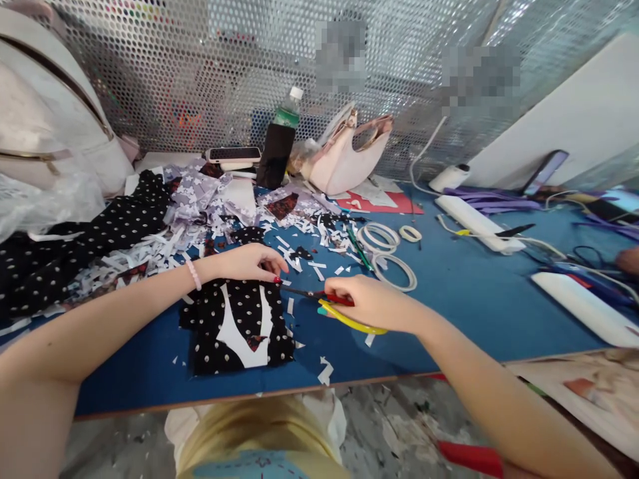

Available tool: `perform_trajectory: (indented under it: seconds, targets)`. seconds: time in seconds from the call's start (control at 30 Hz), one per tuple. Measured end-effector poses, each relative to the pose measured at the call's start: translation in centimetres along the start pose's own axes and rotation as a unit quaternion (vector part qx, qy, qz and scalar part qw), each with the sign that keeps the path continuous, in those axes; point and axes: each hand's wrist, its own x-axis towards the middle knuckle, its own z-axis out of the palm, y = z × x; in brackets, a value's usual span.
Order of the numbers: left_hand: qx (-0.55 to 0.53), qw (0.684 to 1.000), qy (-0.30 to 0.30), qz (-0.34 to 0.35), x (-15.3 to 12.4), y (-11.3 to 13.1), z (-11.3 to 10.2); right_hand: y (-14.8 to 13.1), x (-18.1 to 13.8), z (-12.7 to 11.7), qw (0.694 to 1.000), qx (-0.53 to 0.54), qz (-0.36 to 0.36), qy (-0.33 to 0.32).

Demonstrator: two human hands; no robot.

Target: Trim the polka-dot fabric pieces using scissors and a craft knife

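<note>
My right hand (367,301) is closed around scissors (352,319) with yellow and red handles. Their dark blades point left, and the tips end close to my left fingertips. My left hand (257,263) is bent in a pinch at the upper edge of a black fabric piece with white dots (207,339); the fingers partly hide what lies between them. This fabric lies flat near the table's front edge. On top of it rests a white cut-out shape (254,357), with a small dark red-patterned scrap (255,342) on it.
White and lilac scraps (200,193) are heaped behind my left hand, beside more dotted fabric (107,226). A bottle (287,113), a pink handbag (339,159) and a phone (233,155) stand or lie at the back. White rings (394,271) and white power strips (482,223) lie rightward.
</note>
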Motion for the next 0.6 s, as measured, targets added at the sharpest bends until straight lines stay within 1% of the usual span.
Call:
perform_trajectory:
  seconds: [0.13,0.2,0.27,0.43,0.6]
  targets:
    - [-0.011,1.000,-0.013,0.000,0.4,-0.3,-0.1,0.8,1.2,-1.1,0.996,0.046,-0.022,-0.074]
    - [-0.010,1.000,-0.013,0.001,0.4,-0.4,0.0,1.2,1.3,-1.3,0.993,0.060,-0.031,-0.095]
    - [-0.008,1.000,-0.013,0.002,0.3,-0.4,0.0,1.5,1.2,-1.2,0.993,0.056,-0.031,-0.094]
    - [0.004,1.000,-0.019,0.002,0.2,-0.1,-0.1,1.7,0.7,-0.7,0.996,0.052,-0.010,-0.066]
    - [0.009,1.000,-0.017,-0.003,0.2,0.2,-0.1,1.4,0.9,-0.7,0.995,0.071,-0.011,-0.075]
